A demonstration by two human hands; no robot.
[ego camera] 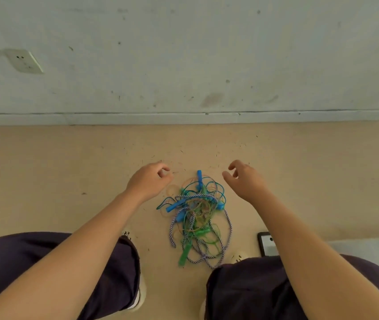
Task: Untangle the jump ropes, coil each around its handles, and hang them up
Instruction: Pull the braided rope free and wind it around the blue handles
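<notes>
Beige floor by a scuffed wall: the jump ropes (195, 218) lie in one tangled heap between the knees. Left hand (148, 181) at ten o'clock and right hand (245, 181) at two hover above, fingers loosely curled, holding nothing. Untangling, coiling and hanging all remain.

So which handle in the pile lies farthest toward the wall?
The blue handle at the top of the pile, pointing at the wall; the other blue and green handles lie nearer the person.

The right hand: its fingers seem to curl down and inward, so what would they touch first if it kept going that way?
Probably the tangle of jump ropes, near its upper loops and the blue handle. The right hand is empty, and its height above the floor is unclear.
</notes>
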